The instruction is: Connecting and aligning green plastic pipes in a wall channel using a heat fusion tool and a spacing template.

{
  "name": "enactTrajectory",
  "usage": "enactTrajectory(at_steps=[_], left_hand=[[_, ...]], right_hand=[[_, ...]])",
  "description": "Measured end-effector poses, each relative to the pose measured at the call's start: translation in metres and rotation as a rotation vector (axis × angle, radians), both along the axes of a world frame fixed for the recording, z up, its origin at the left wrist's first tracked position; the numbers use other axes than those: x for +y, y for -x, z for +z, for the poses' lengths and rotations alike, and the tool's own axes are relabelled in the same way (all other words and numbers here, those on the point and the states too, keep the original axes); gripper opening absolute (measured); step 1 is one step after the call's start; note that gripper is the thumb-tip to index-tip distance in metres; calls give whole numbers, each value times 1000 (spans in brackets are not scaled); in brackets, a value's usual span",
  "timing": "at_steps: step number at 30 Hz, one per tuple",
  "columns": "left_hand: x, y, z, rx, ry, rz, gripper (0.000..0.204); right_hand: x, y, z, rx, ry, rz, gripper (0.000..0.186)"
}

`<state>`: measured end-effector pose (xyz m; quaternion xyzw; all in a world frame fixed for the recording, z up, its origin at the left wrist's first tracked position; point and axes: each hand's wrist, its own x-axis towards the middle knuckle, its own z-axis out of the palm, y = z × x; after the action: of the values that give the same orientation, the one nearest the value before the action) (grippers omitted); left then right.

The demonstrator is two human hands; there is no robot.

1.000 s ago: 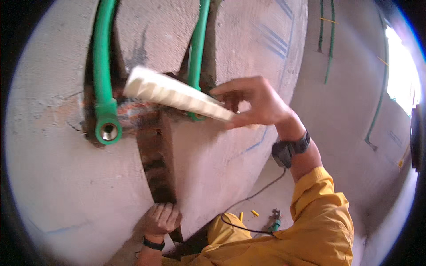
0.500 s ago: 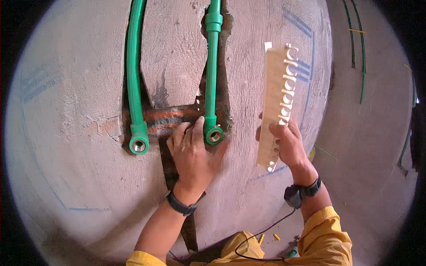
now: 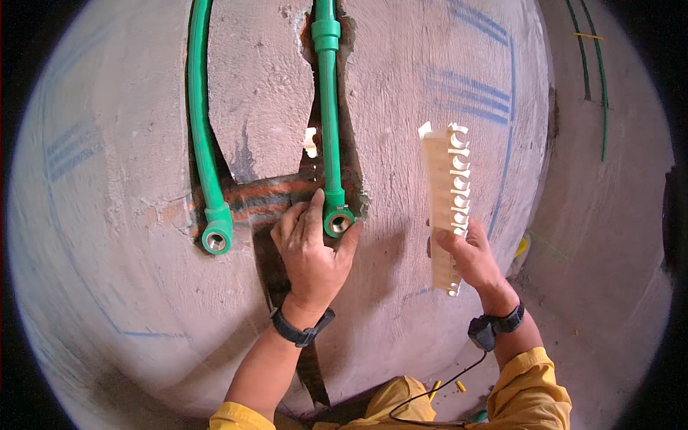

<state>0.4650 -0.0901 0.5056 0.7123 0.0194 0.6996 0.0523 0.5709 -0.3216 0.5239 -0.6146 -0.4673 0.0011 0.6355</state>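
Bare plaster runs around this room, and the wall (image 3: 136,287) before me is cut with rough grooves and marked with blue lines (image 3: 476,93). Two green pipes stand in the upper cuts, a left pipe (image 3: 202,129) and a right pipe (image 3: 329,107), each already ending in a metal-threaded elbow. From where I stand, both the left elbow (image 3: 221,228) and the right elbow (image 3: 338,221) have uncovered mouths, and the cuts around them are unfilled. The lower groove (image 3: 269,269) shows no pipe.

The left hand (image 3: 312,258) has its grip closed about the right elbow, fingers one side, thumb the other. The right hand (image 3: 473,258) grips the lower half of a cream notched strip (image 3: 440,193), held roughly upright, well right of the pipes; I'd judge it unfitted. A small white scalloped piece (image 3: 309,142) sits just beside the right pipe.
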Motion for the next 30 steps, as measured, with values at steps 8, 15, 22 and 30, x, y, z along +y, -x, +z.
enactTrajectory(at_steps=[8,15,22,30], left_hand=[[-26,18,11,-85,-36,-189,67],[-70,48,8,65,747,-1219,55],[-65,37,0,1,617,-1283,55],[-62,41,4,74,580,-1352,57]], right_hand=[[36,20,54,-32,-93,157,40],[76,62,118,-227,-196,294,58],[81,67,122,-380,-47,77,34],[83,62,120,-419,-111,183,30]])
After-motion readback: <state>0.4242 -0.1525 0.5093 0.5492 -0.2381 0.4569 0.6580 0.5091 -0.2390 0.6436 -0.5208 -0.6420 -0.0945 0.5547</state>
